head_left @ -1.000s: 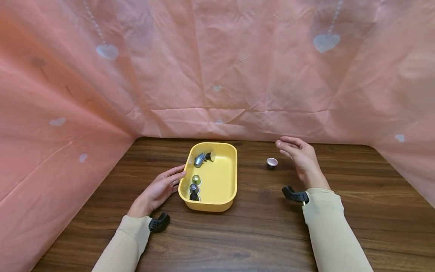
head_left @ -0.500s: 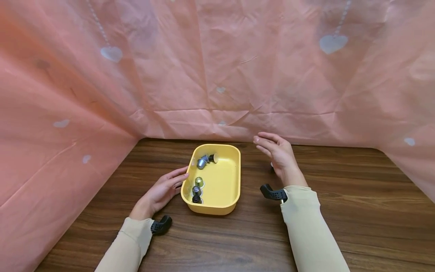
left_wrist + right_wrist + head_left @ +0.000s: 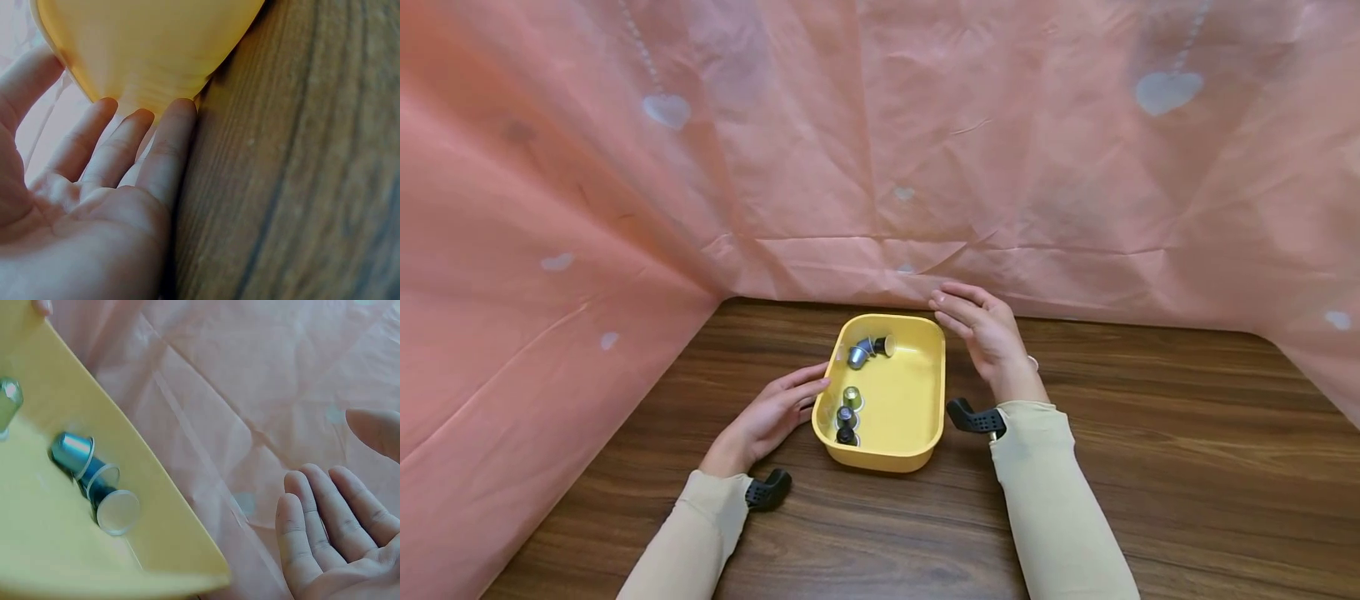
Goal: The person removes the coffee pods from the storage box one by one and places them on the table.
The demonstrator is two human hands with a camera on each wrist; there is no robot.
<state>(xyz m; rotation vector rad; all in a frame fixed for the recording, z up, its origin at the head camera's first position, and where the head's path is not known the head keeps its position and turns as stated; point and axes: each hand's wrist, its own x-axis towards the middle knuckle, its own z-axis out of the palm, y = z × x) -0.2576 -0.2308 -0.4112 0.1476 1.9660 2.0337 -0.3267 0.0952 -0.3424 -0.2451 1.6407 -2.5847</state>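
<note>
A yellow plastic container (image 3: 904,400) stands on the wooden table with several coffee capsules in it. Along its left wall, a green capsule (image 3: 852,397), a purple-grey one (image 3: 846,415) and a black one (image 3: 846,436) form a row. Near the back left lie a blue capsule (image 3: 72,451) and a dark one with a pale lid (image 3: 118,512). My left hand (image 3: 775,417) touches the container's left wall with extended fingers. Beside the back right corner hovers my right hand (image 3: 988,342), fingers extended, holding nothing. Another capsule (image 3: 1033,363) on the table is mostly hidden behind my right wrist.
A pink cloth (image 3: 820,167) with white hearts hangs behind the table and along its left side. Black wrist mounts (image 3: 973,417) stick out from both sleeves. Brown wood surface (image 3: 1187,417) stretches to the right.
My right hand has moved left, from beside the loose capsule to the container's back right corner, so the wrist now covers most of that capsule. The left hand stays at the container.
</note>
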